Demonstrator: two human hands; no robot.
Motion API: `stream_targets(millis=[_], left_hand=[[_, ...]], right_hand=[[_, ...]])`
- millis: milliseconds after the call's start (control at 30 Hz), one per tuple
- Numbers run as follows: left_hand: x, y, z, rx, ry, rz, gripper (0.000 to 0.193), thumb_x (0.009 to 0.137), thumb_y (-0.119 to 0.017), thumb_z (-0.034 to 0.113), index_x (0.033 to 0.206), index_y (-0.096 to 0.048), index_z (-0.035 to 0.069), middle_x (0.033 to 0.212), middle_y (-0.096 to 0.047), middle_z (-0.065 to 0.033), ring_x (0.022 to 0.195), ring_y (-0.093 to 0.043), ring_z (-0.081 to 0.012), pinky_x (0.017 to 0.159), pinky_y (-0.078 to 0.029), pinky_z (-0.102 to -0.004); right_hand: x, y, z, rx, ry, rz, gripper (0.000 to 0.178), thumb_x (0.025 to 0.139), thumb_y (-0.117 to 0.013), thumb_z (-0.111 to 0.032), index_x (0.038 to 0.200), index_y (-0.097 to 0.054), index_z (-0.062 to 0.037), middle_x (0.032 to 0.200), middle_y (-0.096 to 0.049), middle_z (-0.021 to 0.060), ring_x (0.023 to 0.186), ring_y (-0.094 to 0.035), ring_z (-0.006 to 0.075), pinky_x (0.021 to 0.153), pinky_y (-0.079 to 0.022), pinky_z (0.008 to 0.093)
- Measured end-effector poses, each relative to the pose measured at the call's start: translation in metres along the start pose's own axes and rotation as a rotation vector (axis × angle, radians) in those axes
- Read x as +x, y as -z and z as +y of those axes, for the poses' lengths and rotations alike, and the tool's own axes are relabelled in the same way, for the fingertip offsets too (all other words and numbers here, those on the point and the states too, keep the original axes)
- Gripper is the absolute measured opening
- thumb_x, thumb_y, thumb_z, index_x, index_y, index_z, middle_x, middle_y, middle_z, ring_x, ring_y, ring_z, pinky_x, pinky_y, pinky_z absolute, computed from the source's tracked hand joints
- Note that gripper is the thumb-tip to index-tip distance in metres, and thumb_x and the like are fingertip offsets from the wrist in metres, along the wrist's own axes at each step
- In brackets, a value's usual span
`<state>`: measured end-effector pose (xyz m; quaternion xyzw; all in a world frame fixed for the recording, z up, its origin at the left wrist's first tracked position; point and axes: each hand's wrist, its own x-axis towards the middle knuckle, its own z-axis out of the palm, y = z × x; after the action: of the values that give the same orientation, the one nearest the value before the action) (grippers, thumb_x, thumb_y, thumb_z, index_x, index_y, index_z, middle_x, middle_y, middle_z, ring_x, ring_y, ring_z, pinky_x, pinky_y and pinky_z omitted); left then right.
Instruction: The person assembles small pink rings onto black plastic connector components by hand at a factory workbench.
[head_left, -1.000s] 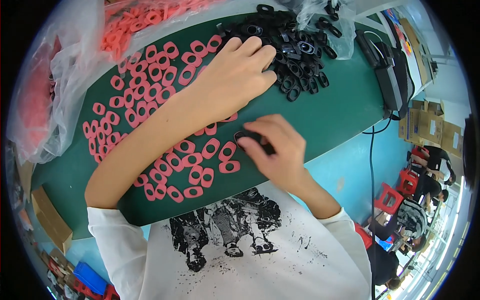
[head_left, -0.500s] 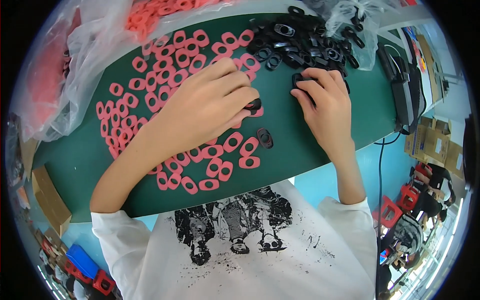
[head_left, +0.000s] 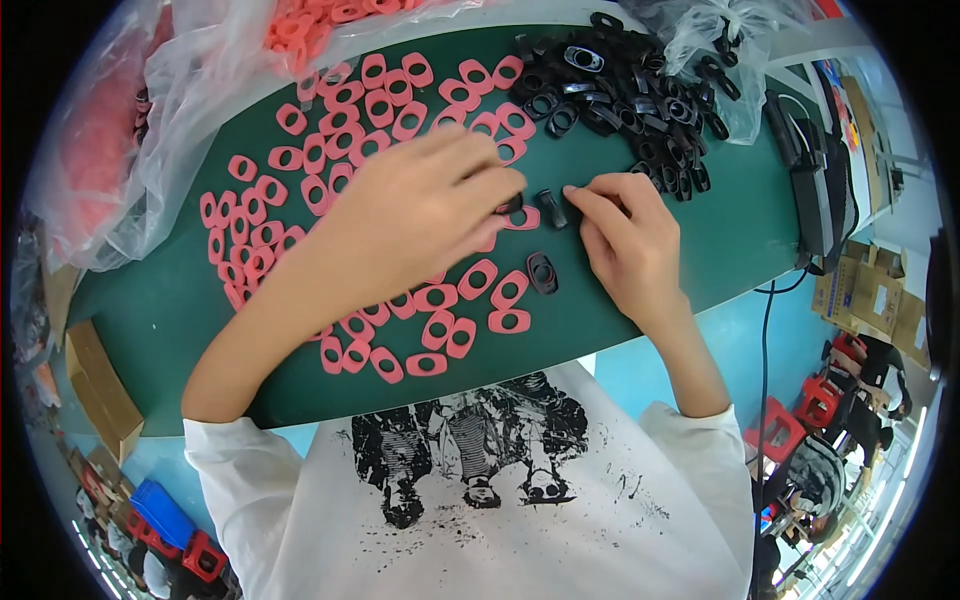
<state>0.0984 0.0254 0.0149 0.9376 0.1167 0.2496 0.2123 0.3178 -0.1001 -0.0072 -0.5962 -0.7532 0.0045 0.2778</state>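
My left hand [head_left: 425, 195] is closed over the pink rings, its fingers pinching a small black oval ring [head_left: 511, 205]. Just right of it, a black ring [head_left: 551, 209] stands tilted on the green table. The outstretched index finger of my right hand [head_left: 632, 240] is close beside that ring, its other fingers loosely bent and nothing visible in them. Nearer to me lies another black ring [head_left: 542, 272]. Flat pink rings [head_left: 436, 297] are spread around and beneath my left forearm; a pink ring [head_left: 522, 218] shows partly by the left fingertips.
A heap of black rings [head_left: 610, 95] lies at the far right, beside a clear plastic bag [head_left: 745, 90]. Pink pieces [head_left: 300, 35] fill plastic at the far left. A black device [head_left: 800, 170] with a cable is at the right edge; a cardboard flap [head_left: 103, 390] is at the left.
My right hand has come away from the black heap toward me and left. A black ring now stands between my hands. My left hand stays nearly in place, slightly blurred.
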Motion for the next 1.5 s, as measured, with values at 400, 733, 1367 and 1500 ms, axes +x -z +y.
stream_targets(millis=[400,733,1367,1500], left_hand=[[0.011,0.002,0.016,-0.462,0.551,-0.203,0.020,0.082,-0.074,0.012,0.087,-0.057,0.003,0.079,-0.061,-0.0098,0.073,-0.064,-0.0236,0.057,-0.048,-0.0340],[-0.001,-0.042,0.011,-0.010,0.159,0.133,0.023,0.078,-0.077,0.019,0.075,-0.061,0.004,0.080,-0.051,-0.0042,0.063,-0.057,-0.0187,0.049,-0.045,-0.0330],[-0.015,-0.050,0.055,0.351,0.139,0.015,0.029,0.064,-0.066,0.008,0.090,-0.065,-0.005,0.090,-0.047,-0.0080,0.075,-0.053,-0.0170,0.048,-0.046,-0.0231],[-0.018,-0.052,0.062,0.396,0.148,0.016,0.026,0.069,-0.067,0.007,0.092,-0.062,-0.004,0.087,-0.045,-0.0072,0.076,-0.055,-0.0173,0.046,-0.043,-0.0244]], right_hand=[[0.006,0.003,-0.003,0.187,-0.029,-0.043,0.035,0.077,-0.072,0.004,0.111,-0.069,-0.0047,0.093,-0.064,0.0102,0.078,-0.063,0.0243,0.063,-0.052,0.0333],[0.003,0.006,-0.006,0.352,-0.209,-0.046,0.032,0.076,-0.069,0.006,0.106,-0.068,-0.0033,0.091,-0.064,0.0098,0.077,-0.061,0.0242,0.067,-0.051,0.0333],[0.041,0.008,-0.014,0.305,-0.052,-0.022,0.033,0.074,-0.077,0.004,0.105,-0.067,-0.0039,0.102,-0.065,0.0108,0.081,-0.065,0.0234,0.070,-0.054,0.0304],[0.046,0.002,-0.003,0.271,0.095,-0.006,0.036,0.074,-0.077,0.004,0.107,-0.067,-0.0039,0.101,-0.065,0.0103,0.082,-0.065,0.0237,0.069,-0.054,0.0310]])
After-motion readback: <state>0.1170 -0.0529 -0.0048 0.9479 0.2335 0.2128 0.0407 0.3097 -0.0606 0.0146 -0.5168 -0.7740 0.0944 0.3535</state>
